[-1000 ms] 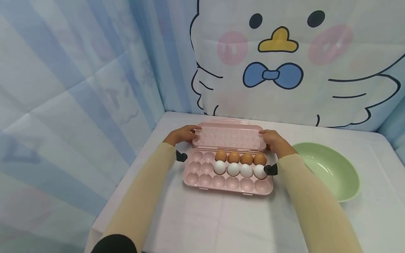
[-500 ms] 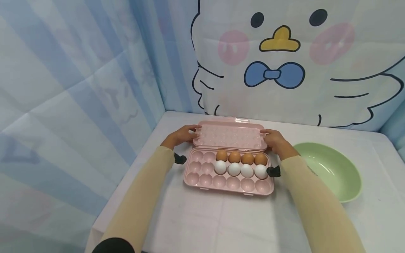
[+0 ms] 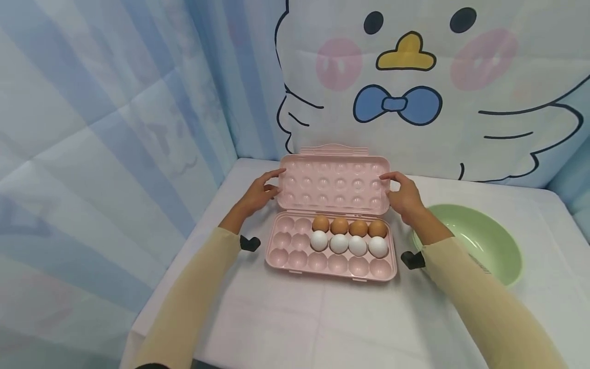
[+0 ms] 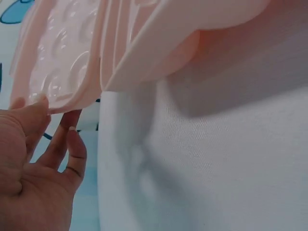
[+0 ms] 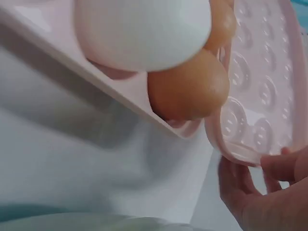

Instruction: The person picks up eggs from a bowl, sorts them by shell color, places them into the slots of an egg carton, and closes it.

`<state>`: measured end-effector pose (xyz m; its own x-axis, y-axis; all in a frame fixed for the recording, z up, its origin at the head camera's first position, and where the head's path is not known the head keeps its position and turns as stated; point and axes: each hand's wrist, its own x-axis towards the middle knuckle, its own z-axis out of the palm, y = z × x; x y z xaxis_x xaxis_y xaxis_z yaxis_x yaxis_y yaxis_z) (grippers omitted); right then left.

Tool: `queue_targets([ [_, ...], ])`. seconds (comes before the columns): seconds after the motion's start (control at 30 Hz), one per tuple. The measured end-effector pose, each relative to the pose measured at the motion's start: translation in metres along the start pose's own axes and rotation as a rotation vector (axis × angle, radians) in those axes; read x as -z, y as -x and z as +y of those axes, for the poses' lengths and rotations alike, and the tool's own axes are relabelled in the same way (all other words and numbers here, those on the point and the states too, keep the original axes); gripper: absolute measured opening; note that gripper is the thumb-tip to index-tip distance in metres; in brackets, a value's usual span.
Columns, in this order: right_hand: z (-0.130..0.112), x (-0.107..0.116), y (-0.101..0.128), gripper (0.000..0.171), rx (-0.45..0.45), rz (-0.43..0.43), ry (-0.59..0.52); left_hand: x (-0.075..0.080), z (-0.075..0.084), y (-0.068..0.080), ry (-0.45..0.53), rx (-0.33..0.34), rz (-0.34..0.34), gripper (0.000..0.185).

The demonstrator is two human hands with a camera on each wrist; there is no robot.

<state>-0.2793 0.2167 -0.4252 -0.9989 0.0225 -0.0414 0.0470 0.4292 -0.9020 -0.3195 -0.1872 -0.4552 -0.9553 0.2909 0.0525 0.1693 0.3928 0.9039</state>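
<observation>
A pink plastic egg carton lies unfolded on the table, its lid raised steeply at the back. Brown eggs fill part of the rear row, and white eggs sit in the middle row; the front row and left cups hold none. My left hand pinches the lid's left edge, thumb on the inner side and fingers behind, as the left wrist view shows. At the opposite edge, my right hand grips the lid the same way, close to a brown egg in the right wrist view.
A green bowl stands right of the carton, partly behind the right forearm. White cloth covers the table. Behind it hangs a curtain with a cartoon bird, and a blue-striped curtain borders the left.
The lid has swung up from leaning low at the back to a steeper stance, both hands rising with it at its edges. Eggs and bowl stay in place.
</observation>
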Motion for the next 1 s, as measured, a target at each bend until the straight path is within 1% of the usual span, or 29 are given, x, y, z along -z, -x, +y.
queue_targets([
  [0.07,0.001,-0.001,0.006,0.045,0.052,0.047,0.013,0.000,0.001,0.006,-0.010,-0.060,0.020,0.059],
  [0.17,0.004,-0.005,0.018,0.039,0.125,0.131,-0.002,-0.002,0.001,0.014,-0.013,-0.143,0.054,0.054],
  [0.27,0.007,-0.010,0.030,0.029,0.226,0.216,-0.031,-0.005,0.002,0.022,0.011,-0.238,0.086,0.042],
  [0.33,0.008,-0.013,0.039,0.024,0.282,0.261,-0.059,-0.007,0.003,0.029,0.032,-0.285,0.105,0.034],
  [0.4,0.007,-0.015,0.047,0.018,0.318,0.287,-0.066,-0.007,0.004,0.037,0.055,-0.322,0.109,0.034],
  [0.47,0.005,-0.016,0.058,0.013,0.321,0.299,-0.075,-0.007,0.009,0.048,0.087,-0.326,0.093,0.040],
  [0.53,0.004,-0.015,0.070,0.011,0.312,0.290,-0.080,-0.006,0.014,0.060,0.133,-0.316,0.054,0.045],
  [0.6,0.002,-0.013,0.083,0.011,0.300,0.267,-0.118,-0.005,0.021,0.071,0.180,-0.306,0.001,0.047],
  [0.63,0.002,-0.012,0.090,0.011,0.292,0.252,-0.158,-0.005,0.024,0.077,0.183,-0.300,-0.020,0.047],
  [0.73,0.001,-0.010,0.110,0.011,0.274,0.194,-0.306,-0.008,0.032,0.092,0.115,-0.299,-0.056,0.048],
  [0.77,0.000,-0.010,0.116,0.012,0.264,0.178,-0.361,-0.009,0.035,0.096,0.084,-0.301,-0.063,0.050],
  [0.83,0.001,-0.012,0.127,0.017,0.250,0.150,-0.431,-0.013,0.037,0.104,0.013,-0.300,-0.061,0.055],
  [0.87,0.002,-0.013,0.132,0.022,0.251,0.137,-0.453,-0.015,0.038,0.108,-0.013,-0.300,-0.060,0.056],
  [0.93,0.006,-0.015,0.141,0.031,0.263,0.115,-0.460,-0.019,0.038,0.114,-0.039,-0.293,-0.067,0.051],
  [1.0,0.011,-0.017,0.148,0.041,0.286,0.106,-0.409,-0.023,0.036,0.119,-0.085,-0.278,-0.069,0.045],
])
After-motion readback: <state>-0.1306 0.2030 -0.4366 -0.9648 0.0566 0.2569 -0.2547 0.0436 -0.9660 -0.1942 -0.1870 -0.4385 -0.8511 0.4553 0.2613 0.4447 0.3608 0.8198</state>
